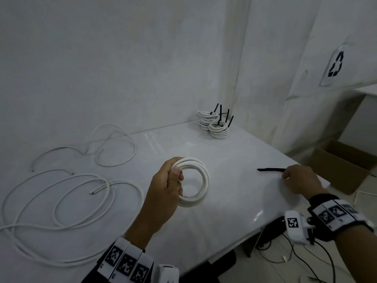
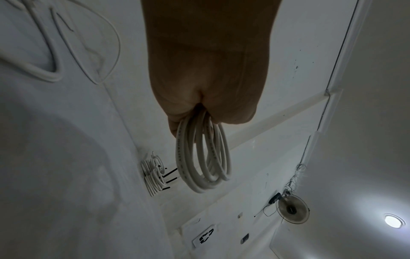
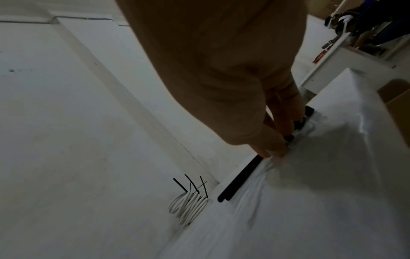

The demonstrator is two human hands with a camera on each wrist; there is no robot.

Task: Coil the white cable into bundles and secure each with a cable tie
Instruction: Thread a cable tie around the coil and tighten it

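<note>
My left hand (image 1: 169, 184) grips a coil of white cable (image 1: 201, 180) by its near left side and holds it upright just above the white table (image 1: 234, 205). In the left wrist view the coil (image 2: 199, 175) hangs from the curled fingers (image 2: 210, 112) as several loops. To the right, my right hand (image 1: 293, 178) is down on the table, fingertips (image 3: 275, 150) pinching the near end of a small bunch of black cable ties (image 1: 269, 169) that lies flat. The ties (image 3: 239, 178) stretch away from the hand.
Several tied white bundles (image 1: 216, 127) with black tie tails sticking up are stacked at the table's far corner by the wall. Loose white cable (image 1: 81, 180) sprawls over the left half. A cardboard box (image 1: 342, 164) stands on the floor past the right edge.
</note>
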